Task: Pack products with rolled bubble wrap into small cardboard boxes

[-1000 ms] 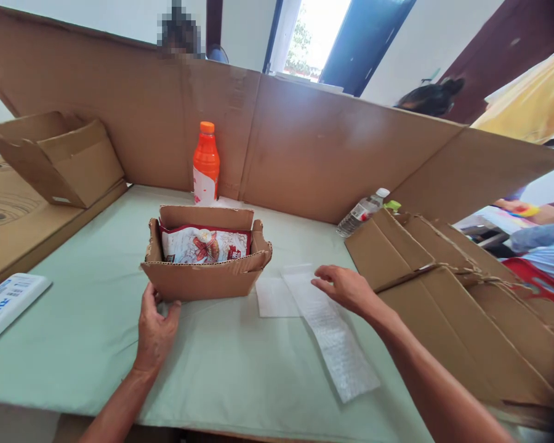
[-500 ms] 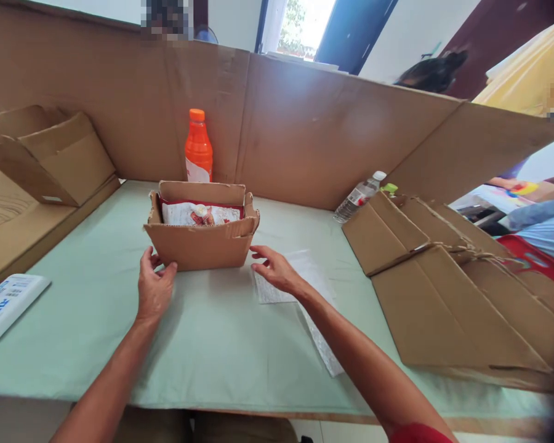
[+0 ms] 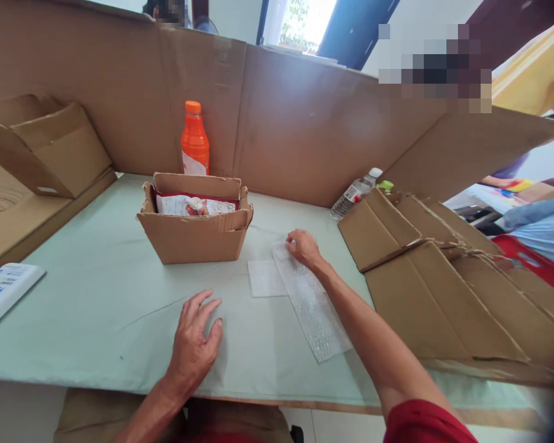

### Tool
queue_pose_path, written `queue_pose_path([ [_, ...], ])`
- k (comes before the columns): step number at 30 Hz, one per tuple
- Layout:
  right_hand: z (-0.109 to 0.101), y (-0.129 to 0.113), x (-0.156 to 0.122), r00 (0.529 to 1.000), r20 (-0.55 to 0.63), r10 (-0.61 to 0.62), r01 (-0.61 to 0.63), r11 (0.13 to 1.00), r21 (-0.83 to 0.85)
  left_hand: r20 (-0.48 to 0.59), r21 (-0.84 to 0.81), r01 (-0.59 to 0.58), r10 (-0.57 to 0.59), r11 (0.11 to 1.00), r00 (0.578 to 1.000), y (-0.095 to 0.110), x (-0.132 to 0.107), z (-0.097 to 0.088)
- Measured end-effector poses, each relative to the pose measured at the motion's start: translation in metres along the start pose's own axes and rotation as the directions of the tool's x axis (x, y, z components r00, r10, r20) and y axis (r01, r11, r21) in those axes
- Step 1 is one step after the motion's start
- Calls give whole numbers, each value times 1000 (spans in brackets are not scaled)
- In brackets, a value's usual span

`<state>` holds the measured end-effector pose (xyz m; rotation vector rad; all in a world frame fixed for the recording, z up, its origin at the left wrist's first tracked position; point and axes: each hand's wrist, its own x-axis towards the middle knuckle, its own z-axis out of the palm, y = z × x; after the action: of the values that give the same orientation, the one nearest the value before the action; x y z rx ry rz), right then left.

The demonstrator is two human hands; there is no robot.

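My right hand (image 3: 303, 247) is closed at the far end of a strip of clear bubble wrap (image 3: 316, 314), its fingers pinching that edge. Under and beside the strip, a smaller square piece of bubble wrap (image 3: 265, 279) lies flat. My left hand (image 3: 196, 335) hovers over the near part of the table, fingers apart and holding nothing. Ahead of both hands stands a small open cardboard box (image 3: 194, 239), with a white packet with a printed picture (image 3: 180, 205) and something dark red inside it. Neither hand touches the box.
Behind the box an orange bottle (image 3: 195, 144) stands against a cardboard partition (image 3: 295, 123). At right are a clear bottle (image 3: 353, 195) and several folded cardboard boxes (image 3: 425, 301). Another open box (image 3: 64, 154) and a white carton (image 3: 7, 292) are on the left. Other people appear beyond the partition.
Both hands have left the sides of the cardboard box. My left hand came nearer and to the right; my right hand went right onto the bubble wrap, and the strip has shifted.
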<state>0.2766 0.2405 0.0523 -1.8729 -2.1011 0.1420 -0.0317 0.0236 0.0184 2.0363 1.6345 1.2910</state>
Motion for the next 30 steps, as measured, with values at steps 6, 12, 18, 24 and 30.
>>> queue_pose_path([
  [6,-22,5,31,978,-204,41,-41,999,5,35,71,-94,92,993,995,-8,-11,2],
  [12,-40,23,-96,985,-13,-171,171,983,64,320,117,-195,149,974,936,11,8,24],
  [18,-15,17,-188,935,91,-344,345,939,2,596,227,-307,117,924,794,31,68,67],
  [24,-10,19,-147,949,-157,-275,280,960,14,637,277,-321,77,905,767,38,99,80],
  [30,-35,16,-121,947,-243,-211,237,968,84,684,314,-310,13,898,730,41,57,13],
])
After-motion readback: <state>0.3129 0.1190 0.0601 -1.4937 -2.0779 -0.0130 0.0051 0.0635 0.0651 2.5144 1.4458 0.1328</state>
